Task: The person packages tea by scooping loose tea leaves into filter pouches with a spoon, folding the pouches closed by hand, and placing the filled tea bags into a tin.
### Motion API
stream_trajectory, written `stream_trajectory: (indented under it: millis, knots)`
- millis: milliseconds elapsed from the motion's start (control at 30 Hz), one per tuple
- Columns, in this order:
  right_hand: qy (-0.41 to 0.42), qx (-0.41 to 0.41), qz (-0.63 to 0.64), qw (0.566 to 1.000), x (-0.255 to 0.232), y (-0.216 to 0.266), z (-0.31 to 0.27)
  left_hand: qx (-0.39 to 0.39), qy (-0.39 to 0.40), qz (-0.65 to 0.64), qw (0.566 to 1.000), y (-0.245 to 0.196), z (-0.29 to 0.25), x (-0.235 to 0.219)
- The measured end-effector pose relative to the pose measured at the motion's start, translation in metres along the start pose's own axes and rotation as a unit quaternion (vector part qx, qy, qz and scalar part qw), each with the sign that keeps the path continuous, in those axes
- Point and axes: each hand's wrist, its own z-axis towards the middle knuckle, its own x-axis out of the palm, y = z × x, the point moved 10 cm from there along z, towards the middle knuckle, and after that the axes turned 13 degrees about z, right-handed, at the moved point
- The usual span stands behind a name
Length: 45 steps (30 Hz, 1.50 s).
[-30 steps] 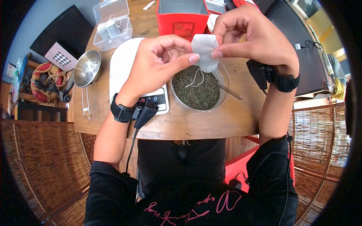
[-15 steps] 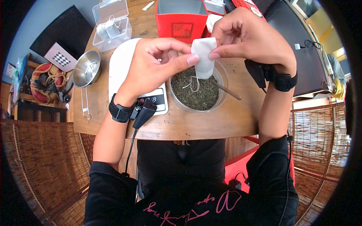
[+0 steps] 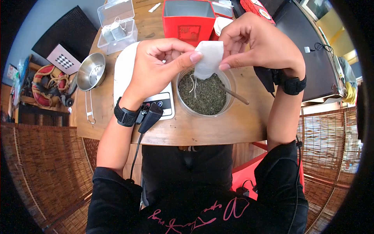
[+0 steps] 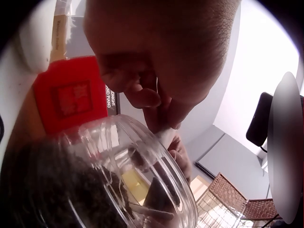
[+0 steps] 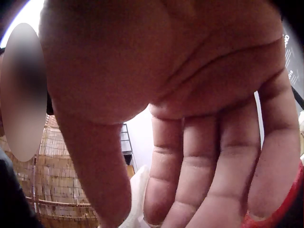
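Note:
A white tea bag (image 3: 209,58) with a string hanging from its lower end is held up over a clear round tub (image 3: 232,91) in the head view. My left hand (image 3: 161,64) pinches the bag's left edge between thumb and forefinger. On the right edge, my right hand (image 3: 263,46) holds it, thumb in front and fingertips partly hidden behind. The right wrist view shows a strip of the white bag between thumb and fingers. Dried dark green leaves (image 3: 204,97) fill much of the tub, and a brown-handled spoon (image 3: 235,94) leans in it.
Left of the tub lies a white scale (image 3: 167,105), partly under my left forearm. A steel pan (image 3: 90,72) stands farther left. Behind are an open plastic box (image 3: 117,45) with tea bags and a red box (image 3: 189,27). The table edge (image 3: 187,140) runs near my body.
The tea bag has tilted and shifted slightly between the hands, its lower end swinging left with the string. My right thumb has slid down along its edge.

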Motion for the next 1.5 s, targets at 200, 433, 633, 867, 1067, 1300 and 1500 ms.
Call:
stream_trajectory:
  millis: [200,433,633,867,1067,1300,1500]
  knots:
    - [0.017,0.011,-0.04,0.999,0.004,0.001,0.008,0.004,-0.024,-0.039,0.999,-0.005,0.001,-0.003]
    - [-0.031,-0.011,-0.039,0.999,-0.009,0.003,-0.001,0.03,-0.009,-0.017,0.999,-0.004,0.004,-0.001]
    - [-0.034,0.008,-0.05,0.998,-0.006,0.001,0.001,0.042,0.014,0.026,0.999,-0.003,0.002,0.007]
    - [-0.024,-0.021,-0.096,0.995,-0.008,0.007,-0.001,0.064,-0.006,0.039,0.997,-0.006,0.003,-0.001]
    - [-0.032,0.007,-0.057,0.998,-0.003,0.003,0.001,0.015,0.048,0.1,0.994,-0.008,0.001,0.004]
    - [-0.015,0.019,-0.102,0.995,-0.002,0.006,0.002,0.032,0.043,0.095,0.994,-0.01,0.0,0.004]
    - [-0.037,-0.019,-0.057,0.998,-0.008,0.009,-0.001,0.041,-0.001,0.07,0.997,-0.008,0.002,-0.004]
